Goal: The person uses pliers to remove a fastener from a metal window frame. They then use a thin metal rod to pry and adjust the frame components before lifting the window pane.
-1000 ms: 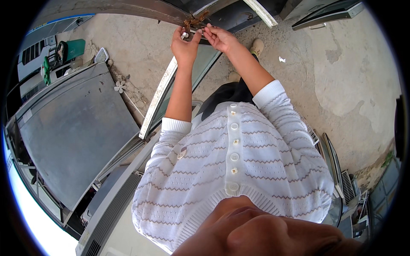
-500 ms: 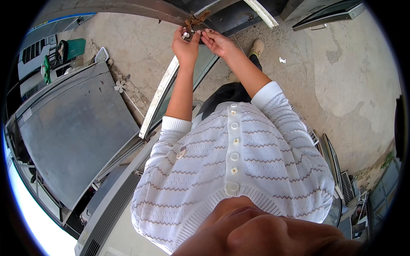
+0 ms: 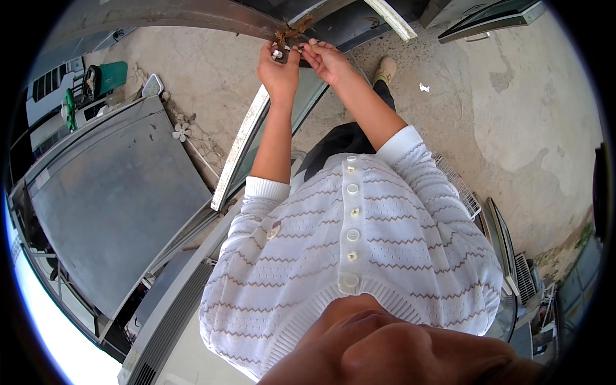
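Observation:
At the top of the view, both arms reach up to a dark metal frame [image 3: 224, 16] with a rusty brown piece [image 3: 295, 29] at its corner. Just beneath that piece, my left hand [image 3: 278, 74] has thumb and fingers drawn together. A small white bit [image 3: 276, 54] shows among its fingers, its kind too small to make out. Close beside it, my right hand [image 3: 326, 62] pinches with its fingertips pointing toward the left hand. Whatever lies between the right fingertips is too small to tell. Below the hands stands a glass panel [image 3: 310, 96] with a worn white edge strip [image 3: 240, 147].
A large grey metal panel [image 3: 119, 199] lies to the left, near a green container [image 3: 114, 79] and a white fan blade [image 3: 181, 131]. A white wire rack [image 3: 459, 186] is at my right side. Another framed panel [image 3: 494, 25] leans at the upper right above the concrete floor [image 3: 443, 115].
The right fingertips have shifted slightly and their pinch looks a little different. My left hand stays almost in place by the rusty piece.

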`<act>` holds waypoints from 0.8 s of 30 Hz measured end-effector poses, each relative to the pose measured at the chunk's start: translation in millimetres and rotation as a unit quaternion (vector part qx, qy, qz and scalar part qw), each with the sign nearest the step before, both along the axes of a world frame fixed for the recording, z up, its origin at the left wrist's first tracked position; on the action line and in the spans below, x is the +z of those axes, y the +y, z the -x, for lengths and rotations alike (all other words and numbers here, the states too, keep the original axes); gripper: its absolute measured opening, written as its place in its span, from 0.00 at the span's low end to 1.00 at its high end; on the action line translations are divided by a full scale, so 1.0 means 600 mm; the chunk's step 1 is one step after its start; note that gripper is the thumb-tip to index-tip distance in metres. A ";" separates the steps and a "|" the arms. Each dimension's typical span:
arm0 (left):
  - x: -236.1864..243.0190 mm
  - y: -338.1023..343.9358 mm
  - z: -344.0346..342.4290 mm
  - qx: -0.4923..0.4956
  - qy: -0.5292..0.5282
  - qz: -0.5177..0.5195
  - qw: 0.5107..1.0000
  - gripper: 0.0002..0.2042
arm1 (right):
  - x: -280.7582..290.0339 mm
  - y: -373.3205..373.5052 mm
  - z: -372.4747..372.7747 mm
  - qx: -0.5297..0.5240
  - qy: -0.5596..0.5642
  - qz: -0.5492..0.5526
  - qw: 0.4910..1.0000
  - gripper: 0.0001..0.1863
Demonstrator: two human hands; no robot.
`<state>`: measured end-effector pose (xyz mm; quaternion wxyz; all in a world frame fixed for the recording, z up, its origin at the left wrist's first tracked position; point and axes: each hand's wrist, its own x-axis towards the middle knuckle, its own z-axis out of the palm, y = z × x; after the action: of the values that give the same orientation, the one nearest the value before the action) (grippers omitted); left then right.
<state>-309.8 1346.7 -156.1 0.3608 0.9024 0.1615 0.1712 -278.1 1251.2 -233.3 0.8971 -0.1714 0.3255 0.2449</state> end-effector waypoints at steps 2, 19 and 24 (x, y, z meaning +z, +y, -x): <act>0.003 -0.002 -0.001 0.008 -0.007 0.035 0.999 0.24 | 0.018 -0.002 0.000 -0.017 -0.023 0.032 0.999 0.02; -0.008 -0.005 0.001 0.008 -0.021 0.011 1.000 0.25 | -0.016 -0.005 -0.009 0.083 0.035 -0.029 0.995 0.06; -0.016 0.003 0.001 0.010 -0.012 -0.012 1.000 0.24 | -0.011 -0.021 -0.018 0.134 -0.019 -0.018 0.991 0.07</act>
<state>-310.4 1348.5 -165.9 0.3499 0.9029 0.1643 0.1882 -267.4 1238.7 -240.1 0.8653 -0.2019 0.2778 0.3650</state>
